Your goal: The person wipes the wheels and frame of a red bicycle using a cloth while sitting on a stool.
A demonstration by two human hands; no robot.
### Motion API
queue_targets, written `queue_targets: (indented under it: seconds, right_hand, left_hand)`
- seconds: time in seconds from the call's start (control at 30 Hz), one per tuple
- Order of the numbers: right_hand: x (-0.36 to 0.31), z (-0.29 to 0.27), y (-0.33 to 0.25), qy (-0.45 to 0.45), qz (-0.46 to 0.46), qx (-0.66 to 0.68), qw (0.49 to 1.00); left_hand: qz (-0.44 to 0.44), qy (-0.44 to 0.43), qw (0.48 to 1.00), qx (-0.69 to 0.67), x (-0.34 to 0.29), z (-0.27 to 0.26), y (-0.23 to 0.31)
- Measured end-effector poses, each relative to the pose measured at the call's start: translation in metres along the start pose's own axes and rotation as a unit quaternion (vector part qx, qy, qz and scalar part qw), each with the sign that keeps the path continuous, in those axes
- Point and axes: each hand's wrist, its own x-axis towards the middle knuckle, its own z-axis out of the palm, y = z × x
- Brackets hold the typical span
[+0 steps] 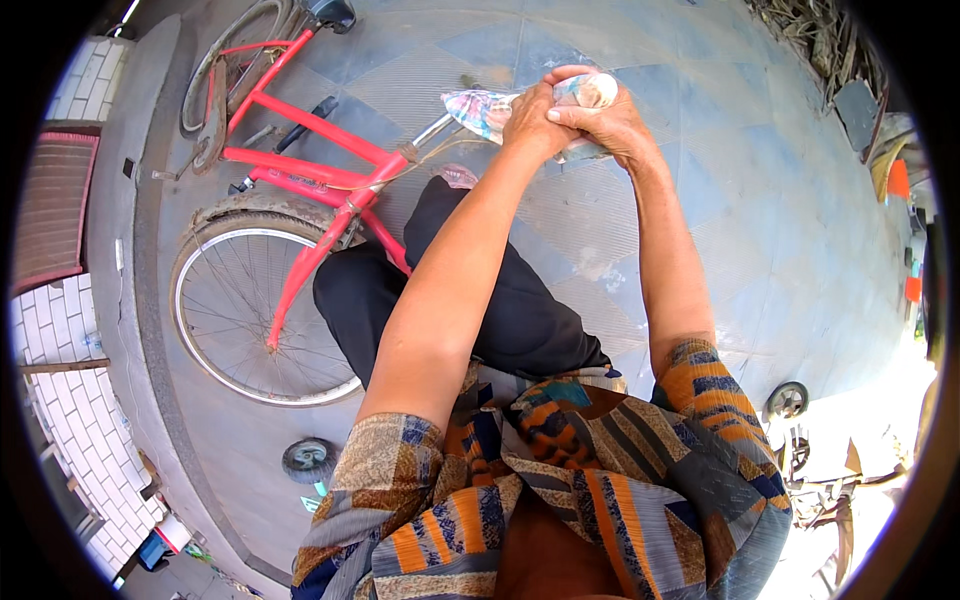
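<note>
A red bicycle (pixel 322 122) leans at the left, its front wheel toward me and its silver stem (pixel 433 131) pointing at my hands. White cloth-like material with pink and blue print (pixel 472 110) covers the bar beyond the stem. My left hand (pixel 537 122) is wrapped round this covered bar. My right hand (pixel 617 125) closes round it from the other side, fingers overlapping the left. Between my hands shows a pale round end (pixel 599 90) of the wrapped part. What lies under the wrapping is hidden.
My dark-trousered knees (pixel 520 310) are bent beside the front wheel (pixel 270 310). Small black wheels (pixel 310 459) lie near me on both sides. Blue-grey patterned floor tiles (pixel 740 200) spread to the right. Dry leaves (pixel 815 40) and clutter line the far right; a brick wall (pixel 80 400) stands left.
</note>
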Motion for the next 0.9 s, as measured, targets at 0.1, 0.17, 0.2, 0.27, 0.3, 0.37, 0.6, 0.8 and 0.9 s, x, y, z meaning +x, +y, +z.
queue_targets:
  seconds: [0.1, 0.17, 0.2, 0.27, 0.3, 0.37, 0.6, 0.8, 0.9]
  right_hand:
    - [0.003, -0.012, 0.005, -0.060, 0.068, -0.088, 0.992]
    - [0.005, -0.014, 0.012, -0.082, 0.114, -0.177, 0.974]
    - [0.007, -0.015, 0.014, -0.099, 0.123, -0.164, 0.974]
    - [0.010, -0.015, 0.018, -0.132, 0.149, -0.137, 0.970]
    - [0.011, -0.014, 0.020, -0.120, 0.145, -0.138, 0.972]
    - [0.012, -0.012, 0.022, -0.101, 0.119, -0.135, 0.978]
    - [-0.005, -0.008, 0.005, -0.037, 0.076, -0.136, 0.987]
    - [-0.027, -0.014, -0.011, 0.038, 0.022, -0.107, 0.993]
    - [-0.035, -0.020, -0.014, 0.067, -0.007, -0.101, 0.993]
  left_hand:
    - [0.004, 0.022, 1.000, -0.010, 0.004, 0.010, -0.010]
    - [0.015, 0.104, 0.994, -0.014, -0.002, 0.020, -0.018]
    - [0.013, 0.123, 0.992, -0.005, -0.003, 0.023, -0.020]
    - [0.000, 0.148, 0.989, 0.018, -0.006, 0.027, -0.025]
    - [0.020, 0.162, 0.987, 0.014, -0.007, 0.027, -0.026]
    - [0.054, 0.181, 0.982, 0.000, -0.009, 0.027, -0.027]
    - [0.120, 0.157, 0.980, 0.005, -0.038, 0.008, -0.025]
    - [0.279, 0.282, 0.918, -0.029, -0.055, 0.005, -0.003]
    - [0.328, 0.337, 0.878, -0.090, -0.055, 0.011, 0.016]
